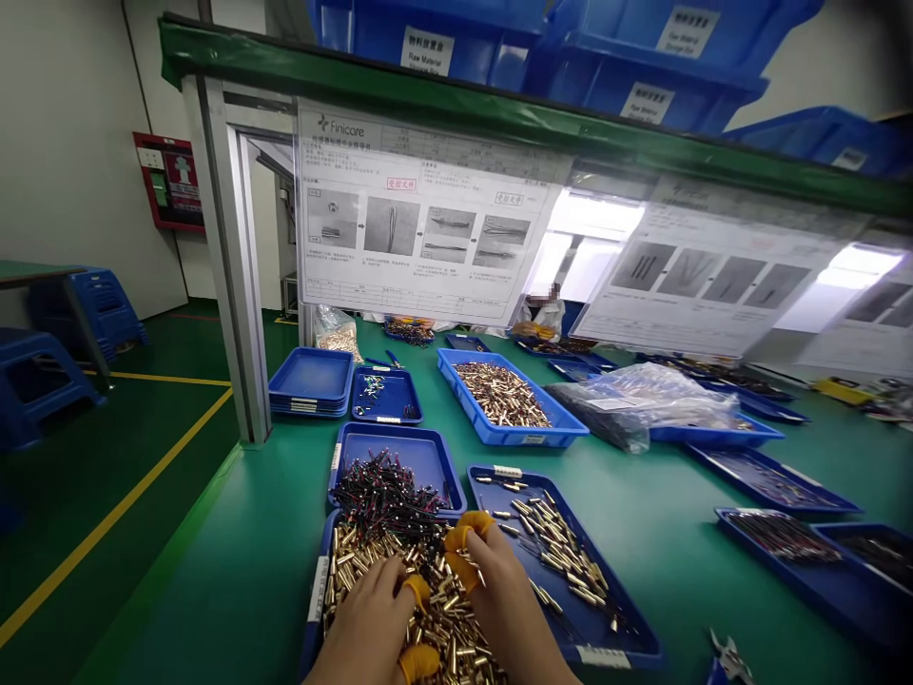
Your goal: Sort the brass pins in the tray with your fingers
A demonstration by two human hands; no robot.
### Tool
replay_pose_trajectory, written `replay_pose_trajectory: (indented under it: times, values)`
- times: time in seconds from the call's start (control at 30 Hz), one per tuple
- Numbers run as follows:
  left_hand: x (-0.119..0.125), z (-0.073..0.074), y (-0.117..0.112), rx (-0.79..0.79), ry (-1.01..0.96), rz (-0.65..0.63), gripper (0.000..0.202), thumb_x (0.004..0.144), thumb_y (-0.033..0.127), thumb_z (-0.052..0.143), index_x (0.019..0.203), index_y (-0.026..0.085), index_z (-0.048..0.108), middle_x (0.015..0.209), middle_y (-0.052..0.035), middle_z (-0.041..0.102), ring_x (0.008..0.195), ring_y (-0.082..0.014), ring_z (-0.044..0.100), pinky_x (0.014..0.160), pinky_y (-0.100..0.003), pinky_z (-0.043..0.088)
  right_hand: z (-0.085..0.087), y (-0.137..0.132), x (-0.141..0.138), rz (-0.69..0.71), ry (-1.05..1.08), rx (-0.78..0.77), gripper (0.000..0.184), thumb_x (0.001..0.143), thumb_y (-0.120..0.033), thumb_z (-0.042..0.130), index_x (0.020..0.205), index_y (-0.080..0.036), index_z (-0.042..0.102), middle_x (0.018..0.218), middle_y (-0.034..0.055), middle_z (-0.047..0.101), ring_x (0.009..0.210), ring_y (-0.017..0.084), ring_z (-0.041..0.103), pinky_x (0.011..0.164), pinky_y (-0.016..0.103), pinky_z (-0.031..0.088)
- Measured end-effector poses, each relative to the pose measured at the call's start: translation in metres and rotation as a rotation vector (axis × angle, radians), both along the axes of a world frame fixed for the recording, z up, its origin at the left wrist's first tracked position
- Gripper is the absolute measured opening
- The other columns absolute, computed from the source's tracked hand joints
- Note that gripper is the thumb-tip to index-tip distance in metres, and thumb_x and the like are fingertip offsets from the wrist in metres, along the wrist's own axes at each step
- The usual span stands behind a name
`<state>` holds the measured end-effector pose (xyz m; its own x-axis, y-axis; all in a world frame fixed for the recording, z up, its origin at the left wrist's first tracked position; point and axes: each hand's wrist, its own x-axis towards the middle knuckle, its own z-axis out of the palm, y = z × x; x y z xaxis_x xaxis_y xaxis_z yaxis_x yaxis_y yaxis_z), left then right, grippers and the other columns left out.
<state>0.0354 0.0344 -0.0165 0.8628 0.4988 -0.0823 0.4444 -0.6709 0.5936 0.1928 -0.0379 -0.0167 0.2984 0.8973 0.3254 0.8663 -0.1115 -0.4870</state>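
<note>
fingers (467, 538) in orange cots work at a heap of brass pins (456, 618). the right hand (499, 595) draws its fingers narrow at the edge of the heap, tips pinched close together, though what lies between them is too small to tell. the left hand (363, 618) sits lower, its cotted fingertips curled down among the pins, and i cannot tell whether they hold anything. the heap fills the blue tray (318, 590) beneath both hands, and a tangle of dark wires (385, 490) runs from it into the next tray (420, 457) behind. just right of the hands, a second blue tray (595, 618) holds wired pins lying loosely side by side, roughly one way, far fewer than in the heap and with blue showing around them. farther up the green table (235, 590), a tray of loose pins (499, 395) sits near a plastic bag (642, 400). more wires (781, 538) lie in trays to the right, and cutters (728, 656) rest at the lower right edge. a co-worker (540, 319) sits at the far end, beyond printed sheets (420, 219) hanging from the shelf frame.
</note>
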Motion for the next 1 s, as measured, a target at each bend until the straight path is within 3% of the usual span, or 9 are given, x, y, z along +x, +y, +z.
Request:
replay_pose_trajectory:
  times: [0.1, 0.17, 0.3, 0.47, 0.57, 0.73, 0.8, 0.9, 1.0]
  values:
    - [0.001, -0.002, 0.002, -0.048, 0.074, -0.011, 0.05, 0.056, -0.006, 0.047, 0.1, 0.015, 0.059, 0.124, -0.0154, 0.049, 0.117, -0.0328, 0.041, 0.093, -0.042, 0.035, 0.001, -0.003, 0.0, -0.022, 0.086, 0.062, 0.015, 0.079, -0.008, 0.038, 0.074, -0.019, 0.046, 0.082, 0.0103, 0.055, 0.072, 0.022, 0.057, 0.063, 0.032, 0.05]
    - [0.002, -0.006, 0.004, -0.109, 0.043, 0.01, 0.048, 0.053, -0.008, 0.044, 0.092, 0.018, 0.059, 0.115, -0.0117, 0.055, 0.108, -0.0293, 0.049, 0.087, -0.037, 0.039, 0.001, -0.005, 0.001, -0.04, 0.179, 0.108, 0.012, 0.079, -0.013, 0.037, 0.08, -0.019, 0.047, 0.075, 0.0086, 0.058, 0.064, 0.022, 0.057, 0.057, 0.032, 0.049]
    - [0.002, -0.022, 0.01, -0.319, -0.268, 0.239, 0.02, 0.07, 0.004, 0.044, 0.079, 0.019, 0.055, 0.084, -0.0044, 0.062, 0.077, -0.0193, 0.058, 0.069, -0.025, 0.043, 0.003, -0.007, 0.001, -0.02, 0.335, 0.153, 0.033, 0.077, -0.013, 0.039, 0.109, -0.016, 0.048, 0.077, 0.0065, 0.062, 0.064, 0.021, 0.059, 0.053, 0.03, 0.048]
    - [-0.001, -0.039, 0.019, -0.559, -0.435, 0.335, 0.008, 0.07, 0.015, 0.05, 0.076, 0.018, 0.055, 0.076, -0.0024, 0.059, 0.073, -0.0182, 0.057, 0.067, -0.023, 0.044, 0.004, -0.01, -0.003, -0.017, 0.637, 0.128, 0.026, 0.078, -0.015, 0.046, 0.103, -0.018, 0.053, 0.064, 0.0009, 0.061, 0.056, 0.019, 0.059, 0.051, 0.028, 0.049]
    - [-0.001, -0.032, 0.019, -0.607, -0.465, 0.315, 0.02, 0.067, 0.012, 0.049, 0.083, 0.018, 0.059, 0.084, -0.0042, 0.063, 0.082, -0.0198, 0.059, 0.073, -0.025, 0.044, 0.002, -0.008, -0.005, -0.046, 0.824, 0.156, 0.014, 0.076, -0.018, 0.053, 0.09, -0.02, 0.056, 0.066, 0.0017, 0.066, 0.057, 0.019, 0.062, 0.051, 0.027, 0.049]
    - [-0.001, -0.015, 0.014, -0.437, -0.429, 0.305, 0.021, 0.072, 0.016, 0.048, 0.086, 0.018, 0.063, 0.093, -0.0071, 0.064, 0.088, -0.0235, 0.057, 0.078, -0.03, 0.044, 0.002, -0.006, -0.014, -0.03, 0.986, 0.182, 0.009, 0.07, -0.015, 0.063, 0.077, -0.021, 0.062, 0.055, -0.0047, 0.06, 0.048, 0.011, 0.055, 0.045, 0.018, 0.042]
    - [0.0, -0.013, 0.012, -0.438, -0.434, 0.314, 0.019, 0.073, 0.016, 0.049, 0.087, 0.017, 0.062, 0.095, -0.0084, 0.062, 0.09, -0.0236, 0.057, 0.079, -0.031, 0.043, 0.003, -0.006, -0.018, -0.003, 0.991, 0.179, 0.011, 0.07, -0.017, 0.065, 0.079, -0.021, 0.064, 0.064, -0.0026, 0.064, 0.057, 0.013, 0.059, 0.049, 0.018, 0.044]
    - [0.001, -0.014, 0.012, -0.561, -0.48, 0.382, 0.019, 0.072, 0.013, 0.048, 0.088, 0.015, 0.057, 0.088, -0.0082, 0.061, 0.084, -0.0211, 0.058, 0.075, -0.028, 0.045, 0.002, -0.006, -0.022, 0.038, 0.947, 0.162, 0.011, 0.072, -0.025, 0.065, 0.082, -0.021, 0.063, 0.076, 0.0021, 0.068, 0.074, 0.019, 0.063, 0.059, 0.022, 0.047]
    - [0.0, -0.013, 0.012, -0.563, -0.537, 0.392, 0.016, 0.072, 0.013, 0.048, 0.085, 0.016, 0.057, 0.085, -0.0065, 0.06, 0.081, -0.0202, 0.059, 0.075, -0.027, 0.045, -0.001, -0.005, -0.023, 0.056, 0.923, 0.124, 0.013, 0.074, -0.03, 0.064, 0.082, -0.019, 0.062, 0.076, 0.0033, 0.067, 0.073, 0.02, 0.063, 0.061, 0.025, 0.048]
